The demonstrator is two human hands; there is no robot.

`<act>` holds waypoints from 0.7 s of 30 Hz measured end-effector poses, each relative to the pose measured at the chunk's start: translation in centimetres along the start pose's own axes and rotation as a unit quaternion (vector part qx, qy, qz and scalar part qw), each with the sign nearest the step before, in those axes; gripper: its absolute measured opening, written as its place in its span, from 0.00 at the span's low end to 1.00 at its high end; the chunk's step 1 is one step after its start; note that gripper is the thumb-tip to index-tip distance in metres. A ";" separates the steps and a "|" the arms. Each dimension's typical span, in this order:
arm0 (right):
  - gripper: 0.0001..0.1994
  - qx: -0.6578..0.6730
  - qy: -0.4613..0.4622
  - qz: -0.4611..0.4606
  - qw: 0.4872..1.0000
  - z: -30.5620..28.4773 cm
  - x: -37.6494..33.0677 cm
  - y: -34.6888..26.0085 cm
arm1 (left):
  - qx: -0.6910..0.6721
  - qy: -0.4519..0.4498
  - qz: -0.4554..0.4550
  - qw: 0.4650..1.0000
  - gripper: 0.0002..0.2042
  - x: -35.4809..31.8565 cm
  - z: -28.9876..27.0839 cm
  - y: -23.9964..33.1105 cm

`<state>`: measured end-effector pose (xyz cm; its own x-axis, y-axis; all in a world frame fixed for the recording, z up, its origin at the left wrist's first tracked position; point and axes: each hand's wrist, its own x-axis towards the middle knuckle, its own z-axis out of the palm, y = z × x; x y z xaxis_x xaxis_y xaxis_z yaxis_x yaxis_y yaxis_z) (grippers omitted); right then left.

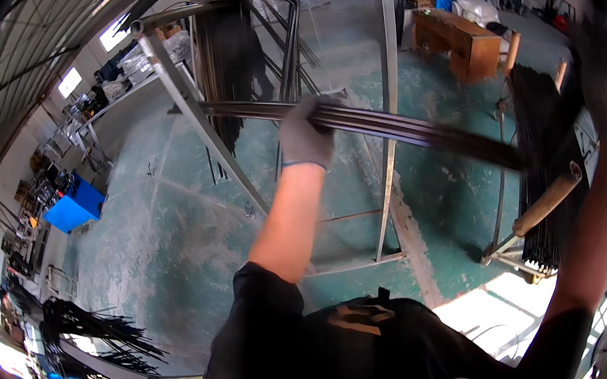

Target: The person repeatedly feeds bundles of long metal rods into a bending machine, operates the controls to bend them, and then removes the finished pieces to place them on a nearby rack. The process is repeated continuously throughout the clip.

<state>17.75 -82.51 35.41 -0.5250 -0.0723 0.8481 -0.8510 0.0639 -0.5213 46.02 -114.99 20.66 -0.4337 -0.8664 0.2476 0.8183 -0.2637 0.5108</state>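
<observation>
Rods (386,125), long, thin and dark, run as one bundle across the upper middle of the view, from the upper left down toward the right. The left hand (304,135), in a grey glove, is closed around the bundle near its middle, fingers wrapped over the top; the bare forearm rises to it from a black sleeve at the lower edge. The right hand (604,88), in a dark glove, is raised at the far right, where the bundle's lower end reaches; it is blurred, so whether it grips the rods I cannot tell. The two hands are well apart, one at each stretch of the bundle.

The bundle lies across a tall metal frame (186,98) of angled grey bars, crossing its slanted left post and passing in front of its upright middle post. More dark rods hang in a sheaf (227,62) from the frame's curved top rail, behind the left hand. At the right, a rack (547,201) with wooden pegs carries another thick hang of black rods (542,160), just beside the bundle's lower end.

Below lies a green concrete floor (172,228), worn pale in patches. A wooden desk (463,41) stands at the upper right, a blue bin (74,206) at the left wall, and a spray of loose black rods (101,332) fans out at the lower left
</observation>
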 end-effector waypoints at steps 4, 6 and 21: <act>0.13 0.073 -0.038 -0.103 0.991 12.2 0.9 -9.4 | 0.628 -0.065 0.319 0.707 0.10 6.0 -4.1 2.5; 0.12 0.139 -0.025 -0.144 0.980 17.1 -0.4 -10.9 | -0.039 -0.010 -0.066 0.997 0.10 13.0 -11.3 6.9; 0.12 -0.251 -0.340 0.184 0.887 2.5 -29.0 25.0 | 0.247 0.128 -0.278 0.919 0.11 -9.5 -19.0 -12.4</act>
<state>11.67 -81.28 -2.49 -0.7996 -0.5277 0.2868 -0.5950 0.6308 -0.4981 47.17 -111.55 -3.64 -0.5776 -0.7446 -0.3346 0.1982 -0.5256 0.8273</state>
